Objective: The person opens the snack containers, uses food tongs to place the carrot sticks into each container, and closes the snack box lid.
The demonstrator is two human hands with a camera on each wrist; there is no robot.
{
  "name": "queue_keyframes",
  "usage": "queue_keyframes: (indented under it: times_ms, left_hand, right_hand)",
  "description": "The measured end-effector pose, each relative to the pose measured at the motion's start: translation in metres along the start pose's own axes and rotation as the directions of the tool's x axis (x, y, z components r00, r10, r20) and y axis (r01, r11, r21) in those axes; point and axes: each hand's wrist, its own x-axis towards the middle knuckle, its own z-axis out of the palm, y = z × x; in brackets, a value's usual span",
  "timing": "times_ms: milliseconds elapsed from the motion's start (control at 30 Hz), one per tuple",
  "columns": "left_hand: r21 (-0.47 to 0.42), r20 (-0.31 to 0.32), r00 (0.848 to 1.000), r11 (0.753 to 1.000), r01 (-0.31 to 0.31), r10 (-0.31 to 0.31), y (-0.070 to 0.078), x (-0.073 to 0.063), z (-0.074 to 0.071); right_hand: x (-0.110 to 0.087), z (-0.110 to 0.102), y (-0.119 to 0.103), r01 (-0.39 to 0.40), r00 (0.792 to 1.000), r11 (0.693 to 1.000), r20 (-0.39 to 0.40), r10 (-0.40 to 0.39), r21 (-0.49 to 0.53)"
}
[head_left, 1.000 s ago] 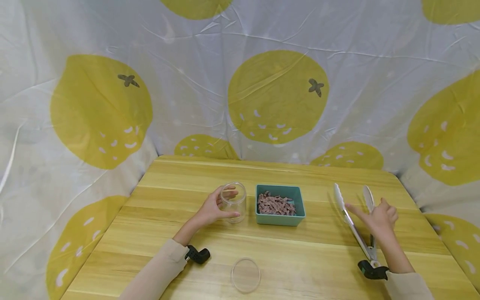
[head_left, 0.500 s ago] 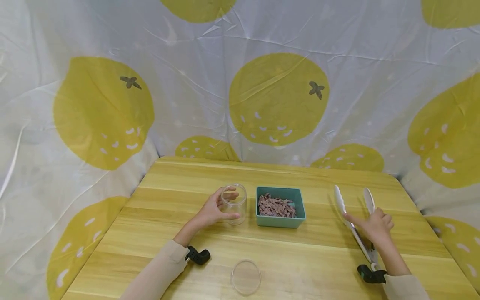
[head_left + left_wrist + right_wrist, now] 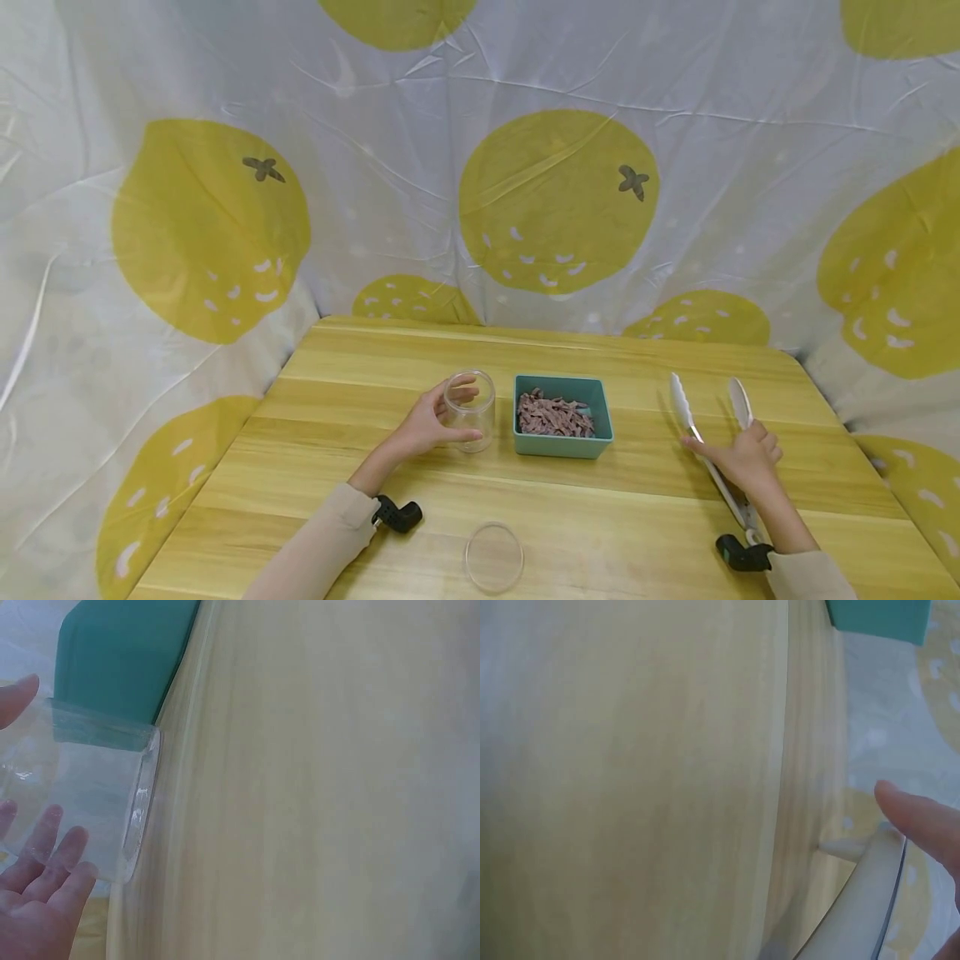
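My left hand (image 3: 422,427) holds a clear jar (image 3: 474,423) upright on the table, thumb on the near side and fingers behind it. In the left wrist view the clear wall of the jar (image 3: 90,780) shows several fingertips through it, and nothing appears inside. At the right, my right hand (image 3: 750,460) grips metal tongs (image 3: 726,492) by their arms, thumb at the left arm and fingers round the right one. The tongs' scalloped white tips are spread apart and point away from me. In the right wrist view the thumb (image 3: 922,821) lies over one tong arm (image 3: 862,900).
A teal rectangular tub (image 3: 562,446) stands just right of the jar, with brownish-purple shredded strips (image 3: 555,414) in it. A clear round lid (image 3: 494,560) lies near the front of the wooden table (image 3: 615,533). Behind hangs a lemon-print curtain (image 3: 405,183).
My right hand has come down and left onto the tongs, its fingers closing round the arms. My left hand and the jar have stayed in place; the head view has shifted slightly.
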Motion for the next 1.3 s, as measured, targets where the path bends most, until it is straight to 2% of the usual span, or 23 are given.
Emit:
queue_keyframes:
  times_ms: [200,500,700,833,933,1067,1167,1300]
  left_hand:
    - [-0.003,0.007,1.000,1.000,-0.015,0.015,-0.001,0.000,0.000]
    - [-0.009,0.004,1.000,1.000,-0.009,0.009,0.001,-0.001,0.000]
    - [0.003,0.002,1.000,1.000,0.001,-0.001,0.001,-0.001,0.000]
    - [-0.010,0.000,1.000,1.000,-0.002,0.002,0.001,0.000,0.000]
    - [-0.026,0.008,1.000,1.000,-0.003,0.003,0.012,-0.002,0.002]
    - [-0.029,0.016,1.000,1.000,0.000,0.001,0.012,-0.001,0.002]
    - [-0.023,0.009,1.000,1.000,-0.001,0.001,0.001,0.001,0.001]
    - [-0.018,0.002,1.000,1.000,-0.003,0.003,0.000,0.001,0.001]
  right_hand:
    - [0.000,-0.001,0.001,0.009,1.000,1.000,0.021,-0.009,-0.013]
    - [0.000,-0.001,0.002,0.021,0.999,0.997,-0.024,-0.023,-0.080]
    - [-0.001,-0.004,0.002,0.032,0.998,0.996,-0.058,-0.036,-0.081]
    - [-0.002,-0.006,0.005,0.076,0.995,0.993,-0.063,-0.082,-0.095]
    - [-0.002,-0.006,0.008,0.159,0.981,0.981,-0.098,-0.170,-0.108]
    - [-0.003,-0.006,0.010,0.267,0.945,0.957,-0.165,-0.283,-0.111]
    - [-0.005,-0.009,0.007,0.304,0.923,0.946,-0.210,-0.322,-0.114]
    - [-0.009,-0.015,-0.002,0.339,0.899,0.936,-0.261,-0.352,-0.094]
